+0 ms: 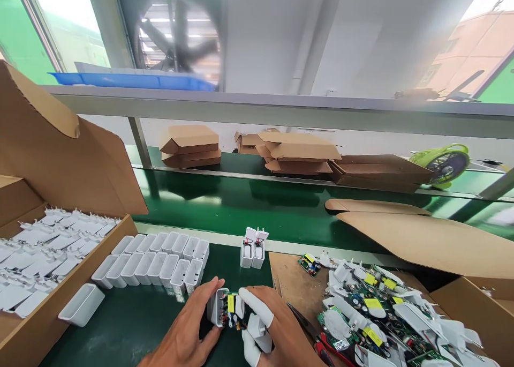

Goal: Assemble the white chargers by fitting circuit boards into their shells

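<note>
My left hand (188, 327) grips a white plastic housing (217, 307) between thumb and fingers at the lower middle. Beside it my right hand (267, 324), with white finger covers on some fingers, holds a circuit board (232, 306) with a yellow-wrapped part and white plug pieces. The board's left end meets the open side of the housing. Two rows of open white housings (146, 265) stand on the green surface up and left of my hands. One housing (82, 304) lies apart at the left. Two filled housings (252, 252) stand upright beyond my hands.
A heap of circuit boards with white parts (373, 308) covers the right side, beside red-handled pliers (321, 348). At left, a cardboard box (120, 233) holds many white pieces. Flattened boxes (299, 146) and a green fan (441, 163) sit at the back, below a metal shelf (257, 107).
</note>
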The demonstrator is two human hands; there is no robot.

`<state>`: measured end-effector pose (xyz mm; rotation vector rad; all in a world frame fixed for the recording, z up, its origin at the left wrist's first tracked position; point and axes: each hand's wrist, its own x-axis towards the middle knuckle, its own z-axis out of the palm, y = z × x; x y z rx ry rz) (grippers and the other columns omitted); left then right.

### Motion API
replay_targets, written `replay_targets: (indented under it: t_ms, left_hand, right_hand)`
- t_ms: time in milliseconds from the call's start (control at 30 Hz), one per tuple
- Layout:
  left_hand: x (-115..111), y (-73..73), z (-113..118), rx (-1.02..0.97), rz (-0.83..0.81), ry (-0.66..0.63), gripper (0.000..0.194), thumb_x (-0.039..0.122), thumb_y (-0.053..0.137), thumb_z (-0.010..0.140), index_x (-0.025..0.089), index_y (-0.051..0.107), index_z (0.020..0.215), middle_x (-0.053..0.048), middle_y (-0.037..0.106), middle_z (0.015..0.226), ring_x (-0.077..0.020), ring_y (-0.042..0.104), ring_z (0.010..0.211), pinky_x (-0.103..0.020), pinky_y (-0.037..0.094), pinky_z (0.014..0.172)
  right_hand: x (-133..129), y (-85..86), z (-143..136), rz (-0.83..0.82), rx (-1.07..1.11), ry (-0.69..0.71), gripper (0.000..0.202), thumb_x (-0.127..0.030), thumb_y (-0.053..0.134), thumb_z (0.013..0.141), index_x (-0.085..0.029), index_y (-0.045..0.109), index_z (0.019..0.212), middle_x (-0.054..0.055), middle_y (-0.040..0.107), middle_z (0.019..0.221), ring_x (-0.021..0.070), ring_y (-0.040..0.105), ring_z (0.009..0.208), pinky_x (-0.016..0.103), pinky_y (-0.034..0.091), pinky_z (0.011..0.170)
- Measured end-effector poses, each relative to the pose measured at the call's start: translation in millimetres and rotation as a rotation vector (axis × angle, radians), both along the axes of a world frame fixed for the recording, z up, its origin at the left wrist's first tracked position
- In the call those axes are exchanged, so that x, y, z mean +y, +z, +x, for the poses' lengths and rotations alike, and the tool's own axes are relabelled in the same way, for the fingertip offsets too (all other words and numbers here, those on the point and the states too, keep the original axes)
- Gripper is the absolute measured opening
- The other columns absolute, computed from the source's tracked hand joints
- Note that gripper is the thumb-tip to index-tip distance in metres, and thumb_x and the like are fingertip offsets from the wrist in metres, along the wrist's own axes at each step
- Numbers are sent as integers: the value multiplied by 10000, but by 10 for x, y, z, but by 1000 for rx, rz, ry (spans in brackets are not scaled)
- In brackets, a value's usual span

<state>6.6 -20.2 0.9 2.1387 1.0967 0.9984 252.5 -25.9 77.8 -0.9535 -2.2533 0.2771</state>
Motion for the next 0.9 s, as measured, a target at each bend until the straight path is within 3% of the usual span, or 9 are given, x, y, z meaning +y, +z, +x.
replay_targets:
  t_ms: [133, 300, 533, 700, 900]
  left_hand:
    - [9, -11, -1, -6, 29, -3, 720, 218, 518, 1044, 336, 155, 1654, -104, 444, 1650, -308, 424, 1520, -494, 457, 1198]
    - [3, -7, 12, -7, 65, 4, 697, 254, 511, 1056, 345, 168, 1656, -97, 474, 1632, -305, 449, 1505, -497, 458, 1196]
    - [6, -10, 20, 13, 71, -7, 695, 229, 506, 1057, 329, 166, 1654, -113, 485, 1618, -300, 463, 1495, -508, 450, 1201]
    - [14, -32, 21, 13, 76, -14, 695, 210, 500, 1053, 325, 169, 1654, -113, 492, 1613, -303, 458, 1497, -516, 439, 1208]
    - [25, -48, 24, 7, 92, -4, 689, 222, 512, 1048, 329, 198, 1652, -107, 518, 1596, -309, 485, 1478, -511, 460, 1194]
  right_hand:
    - [14, 6, 3, 62, 11, 16, 787, -66, 503, 771, -206, 387, 1537, 143, 648, 1283, 297, 635, 1113, 452, 552, 964]
    - [-2, 28, -38, 3, -93, -5, 773, -61, 516, 717, -194, 448, 1475, 131, 654, 1262, 313, 614, 1107, 481, 536, 977]
    - [22, -33, -46, 76, -183, -3, 775, -79, 516, 681, -128, 483, 1454, 155, 647, 1348, 336, 591, 1164, 498, 477, 1074]
    - [10, -69, -38, 105, -238, -17, 593, -98, 522, 686, -99, 636, 1268, 171, 660, 1353, 339, 595, 1181, 475, 456, 1106]
    - [-10, -121, -32, 158, -204, -62, 449, -111, 543, 713, -132, 707, 1131, 146, 688, 1309, 313, 596, 1195, 431, 435, 1141]
